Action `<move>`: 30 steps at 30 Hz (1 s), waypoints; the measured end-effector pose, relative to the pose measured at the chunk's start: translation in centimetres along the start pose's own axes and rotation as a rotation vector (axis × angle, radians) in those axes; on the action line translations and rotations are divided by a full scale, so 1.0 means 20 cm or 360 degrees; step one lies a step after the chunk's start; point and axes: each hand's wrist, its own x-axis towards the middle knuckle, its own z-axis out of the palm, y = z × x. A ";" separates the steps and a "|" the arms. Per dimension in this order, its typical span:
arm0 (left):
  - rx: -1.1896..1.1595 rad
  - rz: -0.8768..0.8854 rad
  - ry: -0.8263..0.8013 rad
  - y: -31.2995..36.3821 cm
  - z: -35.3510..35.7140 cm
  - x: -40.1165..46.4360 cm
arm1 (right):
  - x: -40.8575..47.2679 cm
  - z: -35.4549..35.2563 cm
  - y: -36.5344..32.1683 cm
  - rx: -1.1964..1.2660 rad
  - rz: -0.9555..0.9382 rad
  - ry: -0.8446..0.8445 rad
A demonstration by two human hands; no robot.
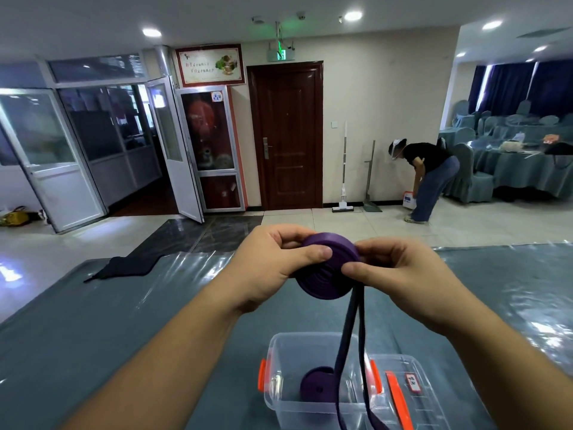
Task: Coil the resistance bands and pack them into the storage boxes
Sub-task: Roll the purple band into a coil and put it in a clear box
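Note:
A purple resistance band, wound into a thick coil (322, 276), is held up above the table between both hands. My left hand (273, 265) grips the coil's left side with the thumb across its face. My right hand (400, 274) pinches the coil's right edge where the loose strands (348, 342) leave it and hang down. Below, a clear storage box (279, 395) with orange latches stands open on the table. Inside it lies a second purple coil (316, 386). The hanging strands drop in front of the box and out of the frame's bottom edge.
The box's clear lid (412, 395) with an orange handle lies right of the box. The table (124, 305) has a teal cloth under clear plastic. A black cloth (124, 266) lies at its far left edge. A person (428, 178) bends over across the room.

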 end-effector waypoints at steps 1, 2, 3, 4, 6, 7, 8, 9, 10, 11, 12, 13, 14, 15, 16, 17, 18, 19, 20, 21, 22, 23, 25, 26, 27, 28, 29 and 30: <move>-0.0059 -0.0028 -0.0001 0.00 0.00 -0.01 | 0.00 0.00 0.00 0.0005 -0.0012 0.0004; -0.0077 -0.0045 -0.0009 -0.01 0.00 -0.01 | -0.01 0.00 0.01 0.0000 -0.0023 -0.0017; -0.0041 -0.0041 -0.0034 -0.01 0.00 -0.02 | -0.01 0.00 0.00 -0.0025 -0.0027 -0.0056; 0.0043 -0.0025 -0.0076 0.00 -0.01 -0.02 | -0.02 -0.01 0.00 -0.0073 -0.0026 -0.0101; 0.0253 -0.0007 -0.0188 0.01 -0.02 -0.02 | -0.01 -0.03 -0.01 -0.0215 -0.0014 -0.0183; 0.0344 -0.0004 -0.0223 0.02 -0.02 -0.02 | -0.01 -0.03 -0.02 -0.0280 -0.0012 -0.0215; 0.0402 0.0003 -0.0233 0.03 -0.02 -0.02 | -0.01 -0.04 -0.03 -0.0319 -0.0014 -0.0228; 0.0415 0.0006 -0.0222 0.04 -0.02 -0.02 | 0.00 -0.04 -0.04 -0.0319 -0.0017 -0.0217; 0.0366 0.0002 -0.0207 0.05 -0.02 -0.02 | 0.00 -0.04 -0.04 -0.0280 -0.0026 -0.0192; 0.0266 -0.0018 -0.0192 0.05 -0.02 -0.02 | -0.01 -0.04 -0.04 -0.0217 -0.0035 -0.0168; 0.0143 -0.0047 -0.0177 0.05 -0.02 -0.02 | -0.01 -0.03 -0.04 -0.0148 -0.0040 -0.0150; 0.0016 -0.0082 -0.0160 0.04 -0.02 -0.02 | -0.02 -0.02 -0.03 -0.0082 -0.0038 -0.0131; -0.0100 -0.0113 -0.0138 0.03 -0.02 -0.03 | -0.03 -0.01 -0.01 -0.0019 -0.0026 -0.0107; -0.0180 -0.0133 -0.0118 0.02 -0.01 -0.03 | -0.03 -0.01 0.00 0.0027 -0.0009 -0.0084; -0.0209 -0.0135 -0.0110 0.01 0.00 -0.03 | -0.04 0.00 0.01 0.0034 0.0003 -0.0071; -0.0179 -0.0122 -0.0117 0.00 0.00 -0.03 | -0.04 0.00 0.01 -0.0005 0.0008 -0.0071; -0.0087 -0.0093 -0.0132 -0.01 0.01 -0.03 | -0.04 -0.01 0.01 -0.0075 0.0010 -0.0090; 0.0061 -0.0059 -0.0154 -0.01 0.00 -0.03 | -0.04 -0.02 0.00 -0.0156 0.0018 -0.0123; 0.0246 -0.0026 -0.0185 -0.01 -0.01 -0.03 | -0.04 -0.03 0.00 -0.0246 0.0031 -0.0158; 0.0434 -0.0003 -0.0214 -0.01 -0.01 -0.03 | -0.03 -0.04 -0.01 -0.0337 0.0043 -0.0186; 0.0576 0.0012 -0.0227 0.00 -0.01 -0.02 | -0.02 -0.04 -0.01 -0.0403 0.0046 -0.0195; 0.0631 0.0013 -0.0217 0.01 -0.02 -0.02 | -0.01 -0.04 -0.02 -0.0416 0.0040 -0.0182; 0.0475 -0.0025 -0.0157 0.02 -0.03 -0.02 | -0.01 -0.04 -0.01 -0.0254 0.0014 -0.0110; 0.0309 -0.0066 -0.0131 0.02 -0.03 -0.02 | -0.01 -0.04 0.00 -0.0129 0.0004 -0.0076; 0.0140 -0.0108 -0.0106 0.02 -0.02 -0.02 | -0.01 -0.03 0.01 -0.0011 -0.0002 -0.0055; 0.0005 -0.0145 -0.0070 0.01 -0.02 -0.02 | -0.02 -0.03 0.02 0.0094 -0.0003 -0.0045; -0.0081 -0.0175 -0.0038 0.00 -0.01 -0.03 | -0.02 -0.02 0.03 0.0183 0.0004 -0.0045; -0.0111 -0.0191 -0.0027 -0.01 -0.01 -0.03 | -0.02 -0.02 0.03 0.0233 0.0013 -0.0050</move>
